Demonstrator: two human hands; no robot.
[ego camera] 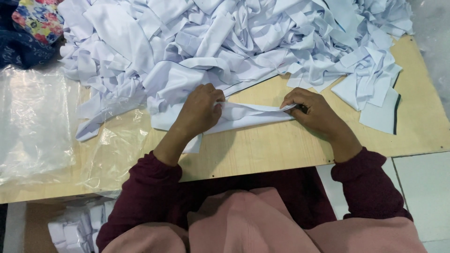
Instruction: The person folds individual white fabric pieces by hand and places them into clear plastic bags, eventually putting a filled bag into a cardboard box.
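While I look down from the head camera, my left hand (199, 111) and right hand (313, 110) both rest on the same white fabric strip (248, 115), which lies flat on the wooden surface (262, 150) just short of its near edge. Its long axis runs left to right between my hands, almost parallel with that near edge. My left grip is curled down over the strip's left end, fingers pressed together on the cloth. My right grip pinches the strip's pointed right end between thumb and fingertips. Both hands are already on the piece, one at each end, so neither is nearer than the other.

Beyond the strip, toward the far edge, a big heap of white fabric pieces (234, 37) covers most of the surface and touches the strip's far side near my left hand. A few loose white pieces with a dark edge (379, 93) lie toward the right edge. Clear plastic sheeting (33, 117) covers the left edge. A floral cloth (37, 16) sits at the far left corner. Below the near left corner a small stack of white pieces (75, 229) shows, and pale floor tiles (422, 187) lie under the right side.
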